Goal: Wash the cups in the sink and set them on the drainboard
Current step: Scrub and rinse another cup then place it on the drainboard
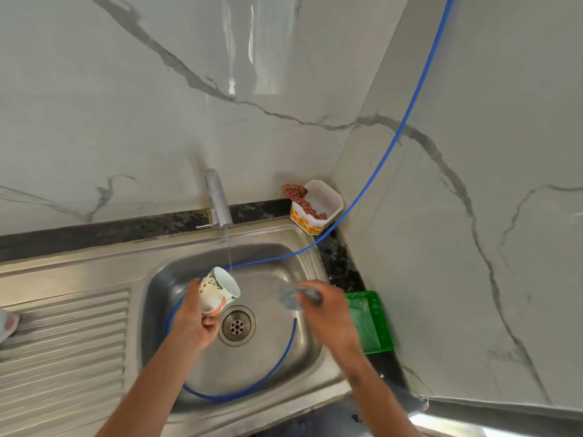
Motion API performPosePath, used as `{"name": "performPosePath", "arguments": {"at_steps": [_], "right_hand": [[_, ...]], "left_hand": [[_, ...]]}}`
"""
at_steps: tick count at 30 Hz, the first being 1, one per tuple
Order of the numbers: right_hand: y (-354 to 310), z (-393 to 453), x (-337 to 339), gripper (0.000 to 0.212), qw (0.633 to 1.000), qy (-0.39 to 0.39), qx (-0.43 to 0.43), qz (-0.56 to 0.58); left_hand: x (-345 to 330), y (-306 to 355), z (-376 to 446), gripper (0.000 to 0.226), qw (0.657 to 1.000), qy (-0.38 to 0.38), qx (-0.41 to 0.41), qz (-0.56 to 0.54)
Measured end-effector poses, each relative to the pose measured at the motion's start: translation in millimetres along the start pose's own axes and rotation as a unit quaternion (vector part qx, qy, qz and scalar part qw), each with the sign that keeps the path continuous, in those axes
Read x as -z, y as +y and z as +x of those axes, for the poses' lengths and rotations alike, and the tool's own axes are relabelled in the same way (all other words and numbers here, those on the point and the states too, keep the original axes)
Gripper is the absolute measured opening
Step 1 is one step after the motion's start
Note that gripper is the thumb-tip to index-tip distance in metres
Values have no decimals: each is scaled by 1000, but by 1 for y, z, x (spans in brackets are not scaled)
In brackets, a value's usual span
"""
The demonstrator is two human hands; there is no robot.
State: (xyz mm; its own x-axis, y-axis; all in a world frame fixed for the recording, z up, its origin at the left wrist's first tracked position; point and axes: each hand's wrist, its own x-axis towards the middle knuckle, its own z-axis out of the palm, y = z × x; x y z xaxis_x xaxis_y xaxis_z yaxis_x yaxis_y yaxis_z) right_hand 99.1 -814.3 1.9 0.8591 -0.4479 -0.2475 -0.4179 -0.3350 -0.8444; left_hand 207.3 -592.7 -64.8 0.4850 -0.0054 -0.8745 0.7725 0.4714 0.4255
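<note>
Both hands work over the sink (176, 279): the left hand (192, 320) grips a patterned cup (217, 291) beside the tap's (217, 200) thin stream; the right hand (328, 313) clutches something blurred (perhaps a scrubber). Tilting the mouth under the water should rinse best.

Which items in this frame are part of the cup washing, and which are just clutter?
Job: patterned white cup in left hand; blurred scrubber in right hand; steel sink; running tap; ribbed drainboard; a cup at its edge.

Lying about: blue hose; flowered white tub; green tray.
</note>
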Motion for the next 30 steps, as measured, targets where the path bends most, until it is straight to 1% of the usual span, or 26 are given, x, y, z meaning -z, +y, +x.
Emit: {"name": "performPosePath", "arguments": {"at_steps": [2, 4, 5, 7, 9, 10, 11, 12, 13, 14, 15, 16, 17, 18, 20, 23, 25, 27, 28, 30], "right_hand": [[28, -8, 36, 21, 994, 99, -20, -42], [56, -14, 60, 23, 979, 170, -36, -107], [71, -16, 68, 24, 973, 181, -45, -135], [92, -14, 70, 21, 966, 154, -57, -198], [106, -13, 62, 21, 949, 135, -46, -280], [108, -14, 58, 26, 941, 142, -17, -306], [103, -12, 53, 33, 940, 150, 20, -306], [90, -11, 48, 35, 950, 157, 31, -270], [70, -6, 39, 29, 968, 148, 5, -202], [47, 1, 26, 19, 985, 123, -32, -118], [27, 10, 11, 15, 994, 75, -71, -40], [6, 21, -5, 13, 995, 23, -88, 37], [-12, 31, -22, 9, 989, -16, -92, 113], [-29, 44, -42, 8, 974, -53, -99, 199], [-58, 70, -81, 16, 921, -117, -150, 341], [-92, 106, -127, 30, 849, -176, -251, 430], [-98, 122, -144, 35, 806, -208, -288, 473], [-96, 131, -153, 34, 785, -250, -282, 491], [-95, 134, -156, 33, 782, -268, -271, 492], [-94, 140, -152, 20, 786, -290, -257, 481]], "left_hand": [[-10, 3, 10, 34, 1000, 8, 15, -24], [-21, 7, 16, 40, 999, 3, 12, -49], [-27, 8, 21, 42, 998, 0, 12, -61], [-41, 13, 30, 41, 996, -8, 6, -84], [-55, 20, 33, 38, 995, -7, -10, -95], [-62, 23, 34, 37, 996, -4, -18, -92], [-67, 25, 36, 36, 996, 0, -29, -85], [-71, 26, 39, 37, 997, 2, -41, -71], [-72, 27, 43, 38, 997, 7, -55, -53], [-73, 27, 46, 43, 997, 15, -66, -35], [-72, 27, 50, 49, 997, 24, -75, -21], [-69, 28, 53, 55, 996, 35, -83, -15], [-65, 28, 56, 58, 995, 43, -93, -12], [-60, 29, 58, 58, 993, 50, -103, -10], [-48, 32, 59, 55, 992, 64, -110, -4], [-27, 39, 61, 50, 990, 97, -105, -17], [-18, 43, 57, 47, 988, 102, -115, -17], [-13, 47, 54, 43, 987, 97, -130, -5], [-11, 50, 53, 40, 986, 93, -139, 3], [-12, 50, 50, 36, 984, 91, -153, 22]]}}
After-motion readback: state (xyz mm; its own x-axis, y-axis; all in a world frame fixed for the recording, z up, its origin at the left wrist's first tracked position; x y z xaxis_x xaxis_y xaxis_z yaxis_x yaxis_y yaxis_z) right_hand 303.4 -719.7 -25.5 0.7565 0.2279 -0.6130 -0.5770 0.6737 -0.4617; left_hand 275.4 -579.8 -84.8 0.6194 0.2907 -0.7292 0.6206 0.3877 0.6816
